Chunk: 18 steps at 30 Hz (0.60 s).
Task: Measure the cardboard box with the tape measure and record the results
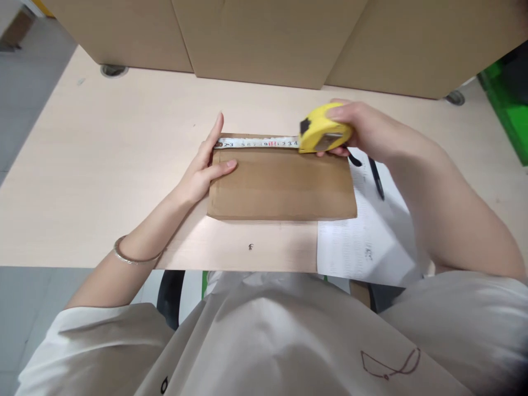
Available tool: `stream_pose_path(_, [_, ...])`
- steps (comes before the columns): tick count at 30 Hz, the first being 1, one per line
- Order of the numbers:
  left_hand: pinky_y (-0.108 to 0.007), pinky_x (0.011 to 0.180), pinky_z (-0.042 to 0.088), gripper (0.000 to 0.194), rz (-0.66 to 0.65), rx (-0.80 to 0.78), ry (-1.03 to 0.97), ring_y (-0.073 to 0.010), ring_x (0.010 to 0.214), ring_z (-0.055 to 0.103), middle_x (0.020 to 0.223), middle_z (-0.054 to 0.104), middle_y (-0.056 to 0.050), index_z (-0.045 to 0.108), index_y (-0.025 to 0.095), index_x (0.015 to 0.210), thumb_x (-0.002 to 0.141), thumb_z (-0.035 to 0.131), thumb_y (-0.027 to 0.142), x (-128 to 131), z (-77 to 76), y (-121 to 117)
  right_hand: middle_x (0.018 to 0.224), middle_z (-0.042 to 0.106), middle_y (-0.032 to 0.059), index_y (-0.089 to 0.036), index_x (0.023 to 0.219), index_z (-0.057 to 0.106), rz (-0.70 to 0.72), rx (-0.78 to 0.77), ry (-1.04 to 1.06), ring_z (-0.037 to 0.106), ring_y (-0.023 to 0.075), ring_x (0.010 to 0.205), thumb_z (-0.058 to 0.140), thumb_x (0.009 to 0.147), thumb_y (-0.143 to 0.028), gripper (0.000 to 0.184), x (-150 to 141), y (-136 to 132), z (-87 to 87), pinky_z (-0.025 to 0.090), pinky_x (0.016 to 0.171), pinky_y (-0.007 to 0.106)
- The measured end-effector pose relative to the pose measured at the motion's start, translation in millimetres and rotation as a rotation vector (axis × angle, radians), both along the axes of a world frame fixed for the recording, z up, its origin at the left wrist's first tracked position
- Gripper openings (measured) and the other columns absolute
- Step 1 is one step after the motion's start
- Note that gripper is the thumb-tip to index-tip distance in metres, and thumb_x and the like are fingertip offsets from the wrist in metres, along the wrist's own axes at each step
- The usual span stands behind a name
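A flat brown cardboard piece lies on the pale wooden table. My right hand is closed around a yellow tape measure at the cardboard's far right corner. Its white blade is drawn out leftward along the cardboard's far edge. My left hand rests at the cardboard's left end, fingers stretched out, thumb pressing on the cardboard and fingertips by the end of the blade. A metal bangle sits on my left wrist.
A printed paper sheet lies under the cardboard's right side and overhangs the table's near edge. A black pen rests on it. Large cardboard panels stand along the table's far edge. A green object is at the right.
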<state>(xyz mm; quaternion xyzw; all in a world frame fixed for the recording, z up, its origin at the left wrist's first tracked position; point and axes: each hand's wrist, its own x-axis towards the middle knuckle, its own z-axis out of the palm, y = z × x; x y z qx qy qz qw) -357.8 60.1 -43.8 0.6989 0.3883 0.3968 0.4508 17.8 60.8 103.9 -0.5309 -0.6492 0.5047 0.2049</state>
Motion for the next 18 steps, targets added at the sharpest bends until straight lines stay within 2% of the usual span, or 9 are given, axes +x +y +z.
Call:
stream_pose_path(2, [-0.071,0.163,0.018,0.120,-0.001,0.002,0.022,-0.0515,0.199,0.019,0.210,0.036,0.002,0.042,0.045,0.197,0.094,0.095,0.075,-3.2,-1.8,2.2,0.088,0.075,0.0104,-0.023,0.095,0.076,-0.138,0.003,0.004,0.052,0.0197,0.067,0.053,0.117,-0.036,0.034,34.0,-4.6,-4.4,0.035,0.058,0.034])
stream_pose_path(5, [-0.070,0.163,0.012,0.122,0.013,-0.003,0.040,-0.0502,0.200,0.012,0.210,0.036,0.004,0.041,0.047,0.198,0.093,0.095,0.078,-5.2,-1.8,2.2,0.090,0.076,0.0135,-0.025,0.088,0.075,-0.369,-0.013,0.041,0.057,0.0227,0.069,0.059,0.107,-0.041,0.030,72.6,-11.4,-14.2,0.030,0.055,0.036])
stream_pose_path(8, [-0.071,0.163,0.007,0.121,0.021,-0.017,0.037,-0.0491,0.200,0.009,0.210,0.036,0.005,0.042,0.050,0.197,0.093,0.096,0.078,-5.0,1.5,-0.3,0.086,0.074,0.0149,-0.025,0.085,0.076,-0.409,0.004,0.096,0.057,0.0249,0.068,0.068,0.095,-0.046,0.025,92.0,-16.4,-29.0,0.026,0.054,0.037])
stream_pose_path(12, [-0.069,0.164,0.006,0.118,0.009,-0.050,-0.001,-0.0468,0.201,0.008,0.210,0.035,0.008,0.043,0.052,0.195,0.093,0.098,0.074,-2.7,9.3,-5.4,0.085,0.073,0.0135,-0.025,0.086,0.077,-0.359,0.016,0.152,0.050,0.0231,0.064,0.070,0.088,-0.052,0.029,91.9,-19.8,-41.7,0.026,0.056,0.038])
stream_pose_path(15, [-0.069,0.165,0.012,0.114,0.024,-0.086,-0.024,-0.0460,0.201,0.014,0.207,0.040,0.010,0.045,0.054,0.194,0.094,0.098,0.071,1.3,16.1,-11.9,0.094,0.078,0.0148,-0.025,0.087,0.076,-0.382,-0.008,0.091,0.052,0.0243,0.068,0.063,0.096,-0.046,0.026,82.6,-22.5,-35.5,0.029,0.061,0.041])
stream_pose_path(18, [-0.071,0.164,0.018,0.110,0.045,-0.109,-0.050,-0.0466,0.200,0.018,0.206,0.043,0.006,0.048,0.050,0.194,0.097,0.097,0.067,5.2,20.8,-17.5,0.106,0.083,0.0173,-0.026,0.090,0.076,-0.392,-0.063,0.000,0.053,0.0256,0.073,0.055,0.105,-0.035,0.027,74.9,-25.6,-24.4,0.032,0.067,0.045])
